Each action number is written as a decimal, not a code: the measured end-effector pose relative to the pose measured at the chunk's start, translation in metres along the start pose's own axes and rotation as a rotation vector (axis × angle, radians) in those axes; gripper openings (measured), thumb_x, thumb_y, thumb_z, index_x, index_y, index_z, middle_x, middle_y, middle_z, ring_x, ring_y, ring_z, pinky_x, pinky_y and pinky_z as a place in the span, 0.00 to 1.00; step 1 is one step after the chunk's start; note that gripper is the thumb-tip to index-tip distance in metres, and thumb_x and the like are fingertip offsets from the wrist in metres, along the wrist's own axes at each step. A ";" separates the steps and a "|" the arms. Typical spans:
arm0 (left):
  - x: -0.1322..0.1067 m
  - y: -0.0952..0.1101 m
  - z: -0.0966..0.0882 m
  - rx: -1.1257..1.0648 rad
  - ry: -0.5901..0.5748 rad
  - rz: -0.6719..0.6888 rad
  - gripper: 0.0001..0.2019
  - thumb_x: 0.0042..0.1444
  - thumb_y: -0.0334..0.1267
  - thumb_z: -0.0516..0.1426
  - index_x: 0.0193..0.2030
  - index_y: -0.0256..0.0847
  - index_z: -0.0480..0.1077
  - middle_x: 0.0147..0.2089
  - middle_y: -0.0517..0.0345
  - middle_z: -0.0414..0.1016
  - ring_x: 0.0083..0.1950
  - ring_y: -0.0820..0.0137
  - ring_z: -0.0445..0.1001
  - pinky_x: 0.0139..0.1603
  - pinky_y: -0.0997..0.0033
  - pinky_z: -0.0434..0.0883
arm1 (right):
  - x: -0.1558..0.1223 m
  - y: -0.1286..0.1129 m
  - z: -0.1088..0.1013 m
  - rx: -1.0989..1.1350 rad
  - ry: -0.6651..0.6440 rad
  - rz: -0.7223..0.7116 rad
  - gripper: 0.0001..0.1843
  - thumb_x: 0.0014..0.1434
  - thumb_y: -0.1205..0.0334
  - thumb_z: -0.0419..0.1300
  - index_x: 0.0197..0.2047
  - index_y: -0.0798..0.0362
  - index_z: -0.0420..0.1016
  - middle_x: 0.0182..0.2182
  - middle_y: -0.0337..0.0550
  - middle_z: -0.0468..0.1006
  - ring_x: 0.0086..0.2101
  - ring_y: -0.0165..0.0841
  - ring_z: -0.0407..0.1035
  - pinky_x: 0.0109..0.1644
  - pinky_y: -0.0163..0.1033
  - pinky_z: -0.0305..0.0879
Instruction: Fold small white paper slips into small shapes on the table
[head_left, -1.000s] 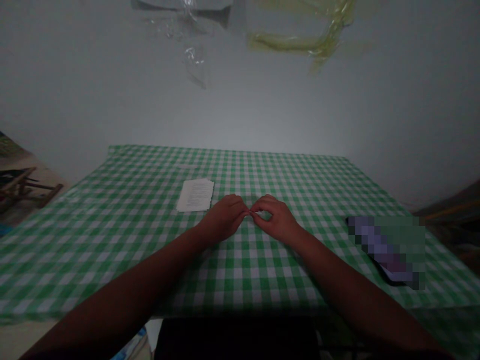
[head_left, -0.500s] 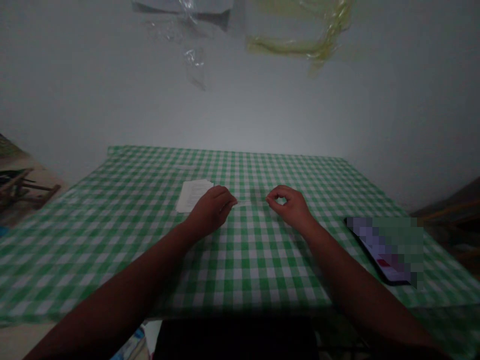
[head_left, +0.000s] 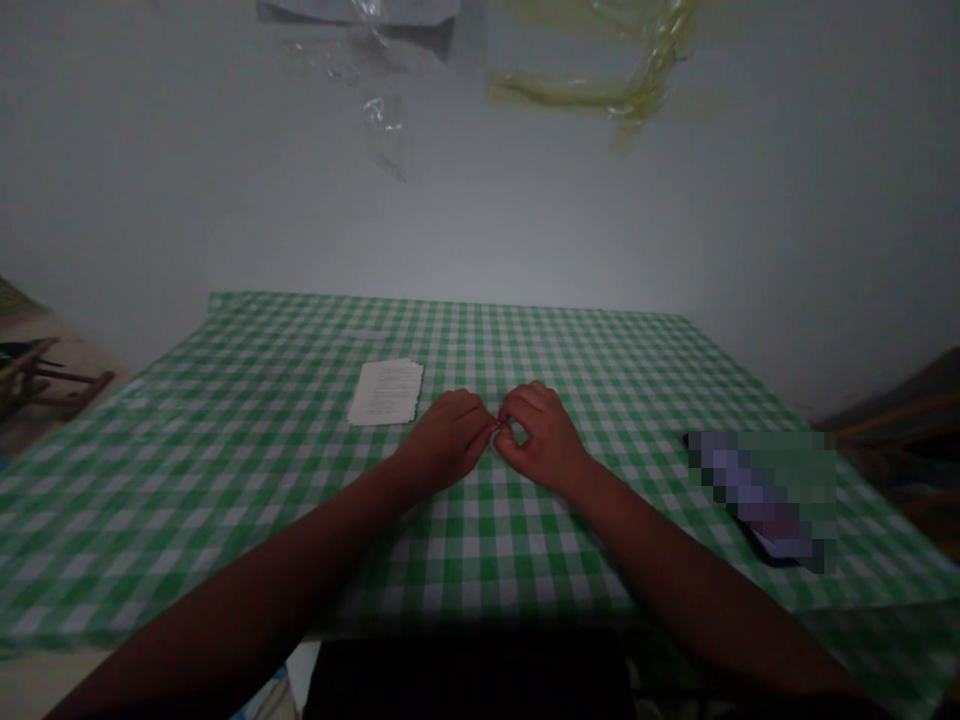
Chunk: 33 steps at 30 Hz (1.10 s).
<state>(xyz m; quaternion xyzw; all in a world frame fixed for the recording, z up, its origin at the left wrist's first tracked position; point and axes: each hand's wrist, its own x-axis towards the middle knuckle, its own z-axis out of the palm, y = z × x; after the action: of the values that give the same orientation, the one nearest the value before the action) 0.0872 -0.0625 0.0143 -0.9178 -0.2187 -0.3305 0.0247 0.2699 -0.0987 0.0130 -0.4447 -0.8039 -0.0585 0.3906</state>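
Pinching with the left hand (head_left: 448, 445) and the right hand (head_left: 544, 445), fingertips touching, on a small pale thing (head_left: 500, 430) at the middle of the tabletop (head_left: 225, 520), a little nearer its far edge; too tiny and dim to identify, and hard to say how much of it sits inside either pinch. Probably best to grip lightly at the very tips, rest both wrists on the green checked cloth (head_left: 637, 360) for steadiness, and draw evenly from both sides rather than tugging with one. Mind the stack of printed paper slips (head_left: 386, 392) just beyond the left hand toward the far-left corner: easy to brush when spreading sideways. Mind also the phone (head_left: 757, 495) near the right edge, well apart from the right hand. Plenty of bare cloth toward the near edge and the left edge. Far edge set against the wall (head_left: 150, 200), so little room beyond it.
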 end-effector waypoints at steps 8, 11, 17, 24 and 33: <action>0.001 -0.002 -0.002 -0.070 0.123 -0.048 0.07 0.65 0.32 0.54 0.35 0.37 0.70 0.33 0.55 0.70 0.37 0.68 0.68 0.40 0.67 0.69 | 0.002 0.025 -0.010 -0.026 0.045 0.022 0.06 0.54 0.71 0.55 0.28 0.50 0.66 0.28 0.41 0.73 0.33 0.36 0.65 0.41 0.44 0.60; 0.000 -0.006 -0.003 -0.072 0.169 -0.087 0.07 0.64 0.32 0.55 0.35 0.38 0.69 0.32 0.56 0.70 0.36 0.69 0.69 0.39 0.68 0.69 | 0.002 0.042 -0.016 0.014 0.158 0.057 0.08 0.53 0.73 0.53 0.27 0.50 0.64 0.26 0.40 0.70 0.31 0.36 0.65 0.40 0.44 0.62; -0.002 -0.006 0.002 -0.063 0.114 -0.056 0.05 0.64 0.32 0.55 0.36 0.37 0.71 0.33 0.55 0.72 0.38 0.68 0.69 0.41 0.66 0.69 | 0.001 0.019 -0.012 0.093 0.108 0.032 0.07 0.53 0.70 0.56 0.36 0.50 0.69 0.33 0.43 0.74 0.38 0.39 0.68 0.45 0.47 0.64; -0.001 0.001 0.003 -0.038 0.082 -0.013 0.06 0.64 0.32 0.54 0.36 0.37 0.71 0.33 0.54 0.72 0.37 0.68 0.68 0.39 0.66 0.67 | -0.002 0.001 0.000 0.066 0.010 -0.001 0.03 0.56 0.68 0.55 0.33 0.50 0.68 0.32 0.42 0.73 0.36 0.37 0.67 0.43 0.45 0.63; -0.001 0.000 0.003 0.000 0.083 0.003 0.09 0.67 0.33 0.52 0.36 0.37 0.70 0.34 0.53 0.71 0.38 0.66 0.67 0.41 0.65 0.68 | 0.000 0.013 -0.002 0.059 0.093 0.071 0.07 0.52 0.70 0.55 0.26 0.49 0.63 0.28 0.40 0.70 0.33 0.36 0.65 0.40 0.44 0.62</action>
<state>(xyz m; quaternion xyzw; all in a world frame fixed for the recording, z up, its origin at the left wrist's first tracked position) 0.0884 -0.0626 0.0118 -0.9035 -0.2161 -0.3684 0.0342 0.2810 -0.0925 0.0113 -0.4583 -0.7700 -0.0415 0.4421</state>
